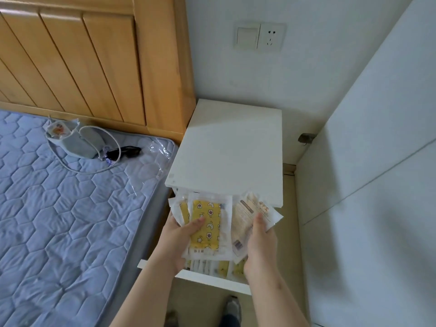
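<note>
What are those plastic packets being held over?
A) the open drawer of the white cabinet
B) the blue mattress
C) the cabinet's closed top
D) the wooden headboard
A: the left hand and right hand grip the packets just above the pulled-out drawer, where more packets lie.

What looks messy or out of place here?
A grey pouch, loose white cable and crumpled clear plastic lie strewn on the bare mattress. The left hand and right hand hold packets fanned untidily over the open drawer.
</note>
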A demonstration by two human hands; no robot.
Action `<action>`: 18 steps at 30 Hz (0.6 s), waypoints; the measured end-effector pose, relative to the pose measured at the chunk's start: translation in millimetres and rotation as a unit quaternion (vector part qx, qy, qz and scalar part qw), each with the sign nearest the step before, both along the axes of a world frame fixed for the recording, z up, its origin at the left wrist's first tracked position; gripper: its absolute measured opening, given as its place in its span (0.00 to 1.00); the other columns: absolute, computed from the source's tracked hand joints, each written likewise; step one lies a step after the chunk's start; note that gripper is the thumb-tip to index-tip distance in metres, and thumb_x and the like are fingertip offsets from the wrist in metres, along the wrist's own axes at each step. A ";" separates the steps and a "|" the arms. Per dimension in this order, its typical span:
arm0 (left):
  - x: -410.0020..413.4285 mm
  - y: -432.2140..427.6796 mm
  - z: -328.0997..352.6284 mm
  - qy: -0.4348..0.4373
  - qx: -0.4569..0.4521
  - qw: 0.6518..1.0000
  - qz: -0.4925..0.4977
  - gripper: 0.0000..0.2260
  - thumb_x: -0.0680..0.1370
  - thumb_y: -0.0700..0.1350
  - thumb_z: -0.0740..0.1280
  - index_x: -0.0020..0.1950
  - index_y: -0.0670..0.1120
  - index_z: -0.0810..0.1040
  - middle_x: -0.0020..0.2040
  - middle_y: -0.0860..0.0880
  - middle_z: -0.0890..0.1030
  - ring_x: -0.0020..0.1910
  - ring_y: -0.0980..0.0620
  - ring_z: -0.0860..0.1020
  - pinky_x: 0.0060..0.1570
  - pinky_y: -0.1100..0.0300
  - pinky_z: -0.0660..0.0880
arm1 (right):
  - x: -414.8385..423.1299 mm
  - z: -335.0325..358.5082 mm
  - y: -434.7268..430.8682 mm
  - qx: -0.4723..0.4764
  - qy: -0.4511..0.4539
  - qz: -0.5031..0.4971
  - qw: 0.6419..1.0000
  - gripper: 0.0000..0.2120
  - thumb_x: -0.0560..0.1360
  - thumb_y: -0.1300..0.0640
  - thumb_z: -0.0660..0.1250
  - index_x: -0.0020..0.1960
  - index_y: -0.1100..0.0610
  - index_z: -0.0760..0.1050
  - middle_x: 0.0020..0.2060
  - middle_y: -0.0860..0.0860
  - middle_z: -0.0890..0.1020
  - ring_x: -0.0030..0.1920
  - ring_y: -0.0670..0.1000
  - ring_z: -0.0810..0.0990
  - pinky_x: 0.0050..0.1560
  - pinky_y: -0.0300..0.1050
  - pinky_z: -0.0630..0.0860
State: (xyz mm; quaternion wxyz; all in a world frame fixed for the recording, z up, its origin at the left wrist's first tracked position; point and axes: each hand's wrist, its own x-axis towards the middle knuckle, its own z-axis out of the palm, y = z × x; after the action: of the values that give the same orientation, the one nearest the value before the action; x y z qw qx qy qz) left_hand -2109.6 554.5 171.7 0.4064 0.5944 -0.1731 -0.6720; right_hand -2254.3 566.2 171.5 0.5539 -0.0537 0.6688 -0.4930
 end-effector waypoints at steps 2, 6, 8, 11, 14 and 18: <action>1.7 -8.1 -24.7 -0.024 0.030 0.999 0.002 0.16 0.73 0.36 0.69 0.60 0.45 0.76 0.45 0.44 0.85 0.43 0.43 0.84 0.35 0.48 0.80 | -10.2 -24.8 -5.0 0.026 0.002 -0.003 1.000 0.10 0.81 0.49 0.58 0.54 0.53 0.74 0.43 0.51 0.81 0.45 0.53 0.81 0.40 0.49 0.79; 3.9 -21.7 -73.8 -0.084 0.103 0.991 -0.003 0.09 0.72 0.37 0.71 0.50 0.46 0.79 0.41 0.47 0.85 0.43 0.44 0.83 0.43 0.44 0.80 | -21.5 -74.2 -5.7 0.086 0.017 -0.017 0.996 0.09 0.81 0.48 0.58 0.55 0.50 0.74 0.44 0.49 0.81 0.44 0.52 0.81 0.36 0.46 0.77; 5.1 -26.9 -97.2 -0.098 0.136 0.986 -0.011 0.10 0.72 0.38 0.72 0.51 0.46 0.79 0.44 0.45 0.84 0.45 0.43 0.83 0.48 0.41 0.79 | -24.1 -98.6 -5.3 0.117 0.021 -0.013 0.993 0.11 0.80 0.47 0.58 0.54 0.50 0.75 0.44 0.50 0.82 0.45 0.54 0.82 0.40 0.50 0.79; 8.1 -35.7 -132.5 -0.117 0.166 0.979 -0.024 0.12 0.71 0.39 0.73 0.53 0.47 0.79 0.48 0.45 0.84 0.47 0.42 0.82 0.51 0.39 0.78 | -25.2 -131.3 -7.7 0.149 0.008 -0.012 0.989 0.12 0.81 0.46 0.56 0.55 0.51 0.74 0.43 0.50 0.81 0.43 0.53 0.81 0.37 0.47 0.77; 9.3 -45.6 -168.7 -0.141 0.175 0.974 -0.030 0.12 0.71 0.41 0.73 0.53 0.48 0.78 0.48 0.46 0.83 0.47 0.45 0.82 0.50 0.43 0.79 | -22.1 -166.0 -11.3 0.175 0.007 -0.009 0.984 0.13 0.81 0.46 0.55 0.59 0.50 0.73 0.43 0.49 0.81 0.40 0.49 0.81 0.31 0.42 0.73; 7.9 -63.4 -215.8 -0.142 0.186 0.972 -0.017 0.10 0.71 0.41 0.74 0.49 0.51 0.77 0.47 0.47 0.83 0.46 0.46 0.82 0.48 0.46 0.79 | -19.8 -208.8 -25.6 0.176 0.018 -0.010 0.984 0.11 0.82 0.49 0.56 0.60 0.51 0.72 0.46 0.50 0.81 0.43 0.49 0.82 0.29 0.41 0.74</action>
State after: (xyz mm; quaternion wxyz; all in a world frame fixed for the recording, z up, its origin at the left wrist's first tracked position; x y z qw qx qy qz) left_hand -2101.7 491.1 -44.2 0.2486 0.7454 -0.1115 -0.6084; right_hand -2274.1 540.5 -37.4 0.5378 0.0422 0.7552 -0.3724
